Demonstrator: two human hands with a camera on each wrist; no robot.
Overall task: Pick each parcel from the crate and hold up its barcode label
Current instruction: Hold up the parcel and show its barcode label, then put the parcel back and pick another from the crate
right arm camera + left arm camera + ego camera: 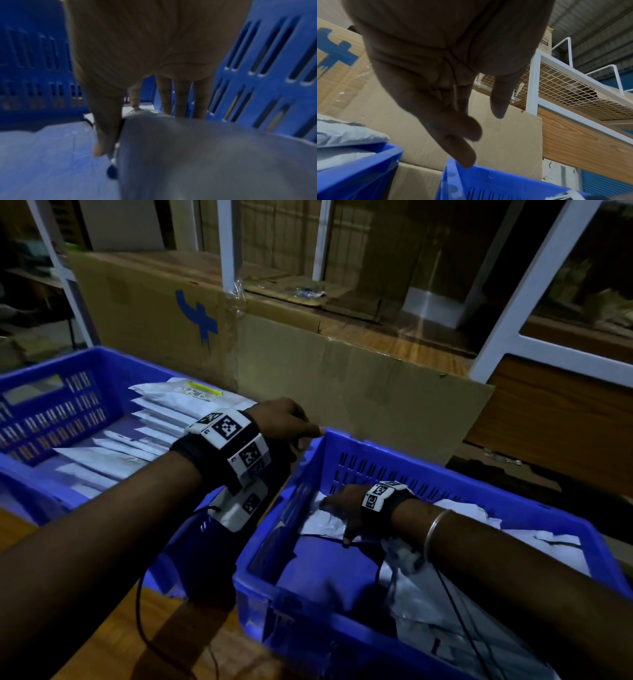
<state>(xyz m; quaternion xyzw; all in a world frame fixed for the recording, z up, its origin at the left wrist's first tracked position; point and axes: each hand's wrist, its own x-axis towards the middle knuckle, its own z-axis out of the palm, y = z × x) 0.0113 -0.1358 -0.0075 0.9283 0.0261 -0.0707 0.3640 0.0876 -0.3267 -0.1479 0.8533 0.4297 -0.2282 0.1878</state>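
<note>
Right hand (346,508) is down inside the near blue slotted plastic crate (445,474), at its far left corner, fingers (181,97) extended over the crumpled grey poly-mailer parcel (325,522) with the thumb along the parcel's left edge; whether a firm pinch is closed cannot be told, since the wrist view is blurred. More grey parcels lie heaped toward the crate's right side.

Left hand (287,422) hovers above the crate's far left rim, fingers (462,148) loosely extended, holding nothing.

A second blue plastic crate (51,378), on the left of the wooden desk (113,635), holds flat white parcels.

Risks, by judgement:
- The slick, crumpled film may slip from a shallow grasp.
- A black cable running across the heap may snag on the lift.
- The label's face is not visible, so turning the parcel may be needed.
- Dim light may hamper reading.
</note>
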